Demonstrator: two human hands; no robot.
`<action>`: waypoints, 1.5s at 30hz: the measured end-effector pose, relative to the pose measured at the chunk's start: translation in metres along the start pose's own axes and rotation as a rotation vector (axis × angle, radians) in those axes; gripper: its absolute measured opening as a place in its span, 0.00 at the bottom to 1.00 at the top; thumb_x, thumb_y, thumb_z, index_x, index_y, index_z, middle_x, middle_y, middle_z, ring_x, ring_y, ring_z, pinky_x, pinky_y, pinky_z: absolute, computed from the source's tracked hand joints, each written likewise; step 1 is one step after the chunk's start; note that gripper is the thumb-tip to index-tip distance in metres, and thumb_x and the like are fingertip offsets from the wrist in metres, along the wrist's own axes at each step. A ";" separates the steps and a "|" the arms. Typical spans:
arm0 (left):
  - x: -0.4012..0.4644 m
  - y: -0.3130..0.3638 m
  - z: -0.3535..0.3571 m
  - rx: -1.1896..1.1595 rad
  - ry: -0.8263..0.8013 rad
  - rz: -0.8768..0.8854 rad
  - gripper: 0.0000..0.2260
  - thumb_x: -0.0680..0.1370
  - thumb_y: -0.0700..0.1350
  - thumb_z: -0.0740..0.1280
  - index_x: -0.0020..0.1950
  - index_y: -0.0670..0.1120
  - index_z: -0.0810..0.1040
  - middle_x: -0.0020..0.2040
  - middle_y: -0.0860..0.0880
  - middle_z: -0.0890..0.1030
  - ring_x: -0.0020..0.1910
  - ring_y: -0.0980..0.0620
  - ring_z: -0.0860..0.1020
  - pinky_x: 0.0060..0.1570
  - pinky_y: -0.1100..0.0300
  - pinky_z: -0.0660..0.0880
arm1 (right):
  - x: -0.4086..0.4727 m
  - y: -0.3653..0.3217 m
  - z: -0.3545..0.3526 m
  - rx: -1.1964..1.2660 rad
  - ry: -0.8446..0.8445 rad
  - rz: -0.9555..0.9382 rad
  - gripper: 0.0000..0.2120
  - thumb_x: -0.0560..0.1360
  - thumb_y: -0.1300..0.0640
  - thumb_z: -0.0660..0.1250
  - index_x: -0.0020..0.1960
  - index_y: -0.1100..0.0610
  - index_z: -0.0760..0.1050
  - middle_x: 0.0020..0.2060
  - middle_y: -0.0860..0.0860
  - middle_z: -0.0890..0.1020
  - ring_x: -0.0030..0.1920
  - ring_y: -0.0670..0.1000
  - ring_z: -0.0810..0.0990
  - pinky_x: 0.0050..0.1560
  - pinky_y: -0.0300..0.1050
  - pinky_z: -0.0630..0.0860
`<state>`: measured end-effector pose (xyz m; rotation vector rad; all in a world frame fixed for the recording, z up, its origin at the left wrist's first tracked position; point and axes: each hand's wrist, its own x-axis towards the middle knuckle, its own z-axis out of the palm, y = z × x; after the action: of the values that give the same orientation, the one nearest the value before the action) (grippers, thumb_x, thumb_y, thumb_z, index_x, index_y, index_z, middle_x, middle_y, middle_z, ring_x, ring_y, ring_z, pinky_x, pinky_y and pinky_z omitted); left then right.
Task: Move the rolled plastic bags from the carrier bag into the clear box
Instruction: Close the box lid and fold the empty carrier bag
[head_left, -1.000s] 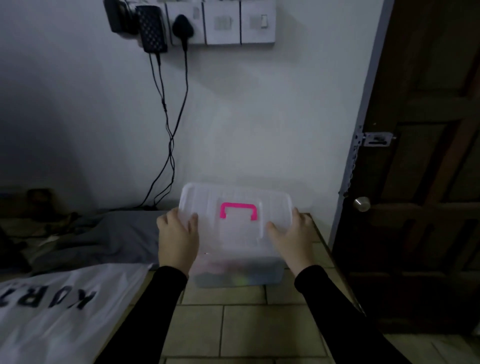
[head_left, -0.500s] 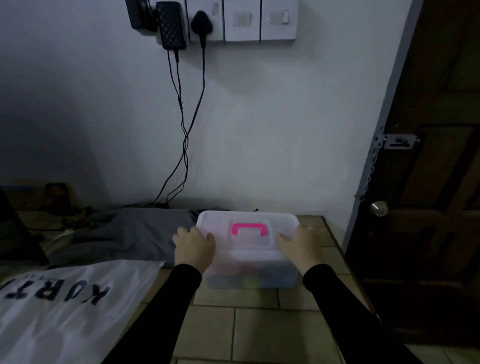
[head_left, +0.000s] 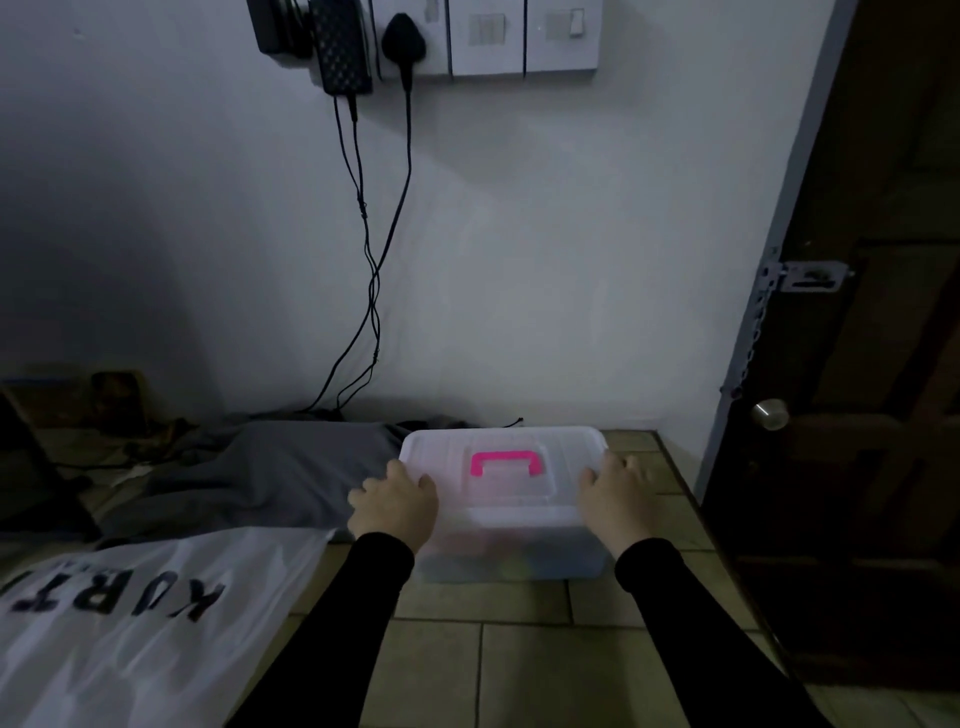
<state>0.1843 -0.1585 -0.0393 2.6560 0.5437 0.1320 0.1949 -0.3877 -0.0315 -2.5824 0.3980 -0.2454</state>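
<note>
Head view — two hands on a lidded clear box, a printed carrier bag to the left.

The carrier bag (head_left: 130, 623) is white and lies flat at lower left; its bold black letters run upside down to the camera and read "KURT", cut off at the frame edge, with a smaller line of print above them too faint to read. One clear box (head_left: 506, 512) stands on the tiled surface (head_left: 519, 660) near the wall, its lid on, with one pink handle (head_left: 508, 462) on top; blurred colours show through its front wall, but what they are cannot be told. The left hand (head_left: 395, 506) grips the lid's left edge and the right hand (head_left: 615, 501) grips its right edge — fingers curled over the rim, hands apart with the box between them. Both sleeves are black. On the wall above, two black plugs (head_left: 402, 36) sit in the sockets beside two white switch plates (head_left: 524, 36). A grey cloth (head_left: 270, 467) lies just left of the box.
</note>
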 end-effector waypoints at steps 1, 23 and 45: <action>0.000 -0.003 0.001 -0.087 -0.039 -0.018 0.18 0.80 0.55 0.54 0.64 0.44 0.64 0.61 0.38 0.74 0.60 0.36 0.71 0.57 0.50 0.68 | -0.001 0.000 0.000 0.049 -0.016 0.033 0.23 0.79 0.51 0.55 0.71 0.59 0.64 0.66 0.62 0.68 0.65 0.61 0.68 0.62 0.52 0.67; -0.012 0.004 0.004 -0.028 0.224 0.139 0.12 0.80 0.41 0.55 0.58 0.37 0.72 0.57 0.39 0.72 0.54 0.40 0.70 0.52 0.53 0.67 | -0.011 -0.008 0.000 0.022 0.105 0.028 0.27 0.78 0.52 0.60 0.73 0.62 0.61 0.65 0.59 0.74 0.66 0.60 0.67 0.62 0.51 0.68; -0.022 0.034 0.020 -0.080 0.049 0.297 0.64 0.51 0.81 0.60 0.74 0.40 0.54 0.66 0.43 0.62 0.64 0.40 0.67 0.64 0.50 0.67 | -0.006 0.012 -0.008 -0.190 0.057 0.019 0.42 0.76 0.38 0.55 0.76 0.67 0.48 0.74 0.60 0.58 0.73 0.59 0.55 0.71 0.51 0.58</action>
<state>0.1794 -0.2034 -0.0425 2.6440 0.1516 0.2999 0.1846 -0.3994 -0.0312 -2.7608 0.4879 -0.2870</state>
